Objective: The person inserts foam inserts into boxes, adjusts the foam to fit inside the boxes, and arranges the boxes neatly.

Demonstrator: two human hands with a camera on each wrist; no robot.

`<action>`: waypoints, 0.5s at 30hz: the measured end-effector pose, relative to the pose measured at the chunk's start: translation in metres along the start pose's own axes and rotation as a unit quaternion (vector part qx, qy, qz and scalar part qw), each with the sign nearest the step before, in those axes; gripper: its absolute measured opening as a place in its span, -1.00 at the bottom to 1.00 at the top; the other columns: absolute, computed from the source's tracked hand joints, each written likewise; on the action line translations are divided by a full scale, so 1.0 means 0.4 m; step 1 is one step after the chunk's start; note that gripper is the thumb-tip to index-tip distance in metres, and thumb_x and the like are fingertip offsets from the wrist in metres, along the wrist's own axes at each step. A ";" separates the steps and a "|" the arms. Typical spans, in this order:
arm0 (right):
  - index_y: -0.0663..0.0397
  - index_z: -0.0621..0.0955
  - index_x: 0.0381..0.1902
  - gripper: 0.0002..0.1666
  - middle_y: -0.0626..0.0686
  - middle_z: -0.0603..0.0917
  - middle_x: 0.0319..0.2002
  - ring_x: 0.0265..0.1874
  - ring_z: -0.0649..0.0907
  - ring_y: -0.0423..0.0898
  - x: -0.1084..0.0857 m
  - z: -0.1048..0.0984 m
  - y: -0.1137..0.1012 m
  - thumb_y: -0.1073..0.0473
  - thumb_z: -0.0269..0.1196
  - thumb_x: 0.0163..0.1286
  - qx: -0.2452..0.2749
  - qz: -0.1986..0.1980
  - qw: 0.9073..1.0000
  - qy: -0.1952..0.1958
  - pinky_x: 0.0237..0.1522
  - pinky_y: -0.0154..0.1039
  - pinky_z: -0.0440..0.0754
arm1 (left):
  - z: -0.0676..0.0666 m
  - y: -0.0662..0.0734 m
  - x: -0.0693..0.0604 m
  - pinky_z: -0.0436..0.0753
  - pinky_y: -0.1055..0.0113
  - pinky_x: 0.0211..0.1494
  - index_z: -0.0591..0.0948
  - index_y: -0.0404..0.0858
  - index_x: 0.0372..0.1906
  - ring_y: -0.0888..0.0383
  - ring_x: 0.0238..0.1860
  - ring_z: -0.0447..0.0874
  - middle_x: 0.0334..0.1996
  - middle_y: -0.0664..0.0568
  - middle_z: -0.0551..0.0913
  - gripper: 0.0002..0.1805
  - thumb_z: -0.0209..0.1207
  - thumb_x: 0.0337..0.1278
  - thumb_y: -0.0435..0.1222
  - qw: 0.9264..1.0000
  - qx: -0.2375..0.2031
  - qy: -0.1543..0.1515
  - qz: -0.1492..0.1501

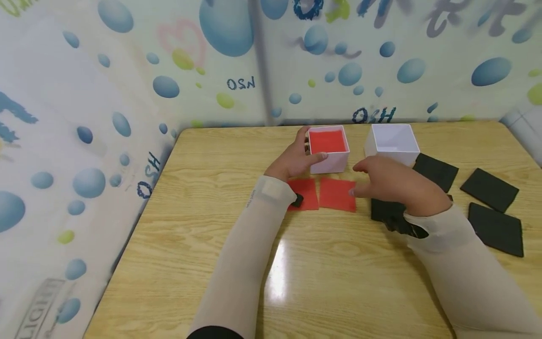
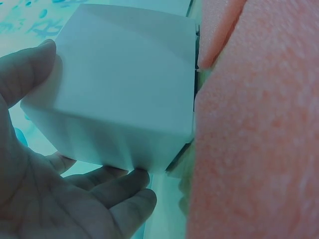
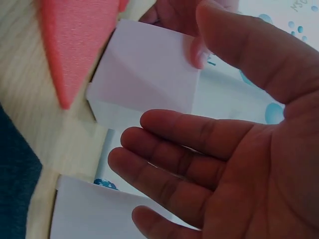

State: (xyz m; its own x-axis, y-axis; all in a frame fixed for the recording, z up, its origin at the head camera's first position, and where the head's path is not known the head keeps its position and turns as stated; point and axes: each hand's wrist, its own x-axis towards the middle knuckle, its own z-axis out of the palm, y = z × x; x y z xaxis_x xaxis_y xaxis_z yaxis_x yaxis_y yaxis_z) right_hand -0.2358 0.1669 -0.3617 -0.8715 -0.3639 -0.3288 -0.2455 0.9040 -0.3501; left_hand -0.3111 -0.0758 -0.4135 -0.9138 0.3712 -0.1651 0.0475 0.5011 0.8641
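Note:
My left hand (image 1: pixel 295 158) holds a small white box (image 1: pixel 330 163) at its left side, thumb along the front wall and fingers round the side. A red foam square (image 1: pixel 328 142) lies inside that box. In the left wrist view the thumb and fingertips touch two walls of the box (image 2: pixel 124 69). Two more red foam squares, a left one (image 1: pixel 308 190) and a right one (image 1: pixel 337 197), lie on the table in front. My right hand (image 1: pixel 395 181) hovers just right of them, its fingers extended and the palm (image 3: pixel 244 184) holding nothing.
A second white box (image 1: pixel 394 135), with no foam visible inside, stands at the back right. Several black foam squares (image 1: pixel 495 229) lie on the right of the wooden table (image 1: pixel 330 273). A patterned sheet (image 1: pixel 288 61) hangs behind the table and along its left side.

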 end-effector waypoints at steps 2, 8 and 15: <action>0.27 0.52 0.42 -0.05 0.36 0.56 0.34 0.21 0.58 0.27 0.005 0.006 -0.001 -0.19 0.53 0.25 -0.003 0.002 1.000 -0.005 0.19 0.30 0.64 | -0.001 0.000 0.000 0.49 0.09 0.50 -0.19 0.02 0.71 0.00 0.51 0.35 0.54 0.00 0.32 0.07 0.29 0.43 -0.03 1.000 0.000 0.001 -0.001; 0.26 0.52 0.42 -0.02 0.35 0.57 0.33 0.19 0.58 0.26 0.016 0.021 -0.008 -0.16 0.56 0.20 -0.006 0.005 1.000 -0.019 0.20 0.30 0.63 | -0.001 0.000 0.002 0.47 0.08 0.52 -0.20 0.06 0.71 0.00 0.53 0.33 0.56 0.01 0.29 0.07 0.30 0.42 -0.03 1.000 -0.002 0.001 -0.008; 0.28 0.50 0.43 0.08 0.29 0.62 0.27 0.14 0.62 0.19 0.031 0.044 -0.006 -0.18 0.62 0.11 -0.016 0.008 0.999 -0.030 0.19 0.26 0.65 | 0.002 0.002 0.001 0.47 0.06 0.52 -0.19 0.06 0.71 0.00 0.53 0.33 0.57 0.01 0.27 0.07 0.30 0.42 -0.02 1.000 -0.011 0.001 -0.013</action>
State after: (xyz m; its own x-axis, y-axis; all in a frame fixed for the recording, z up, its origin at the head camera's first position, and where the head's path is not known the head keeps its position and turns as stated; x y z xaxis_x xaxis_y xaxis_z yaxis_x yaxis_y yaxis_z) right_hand -0.2386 0.1564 -0.3804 -0.8491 -0.3610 -0.3857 -0.2457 0.9161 -0.3167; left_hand -0.3109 -0.0746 -0.4132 -0.9157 0.3558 -0.1869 0.0144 0.4938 0.8695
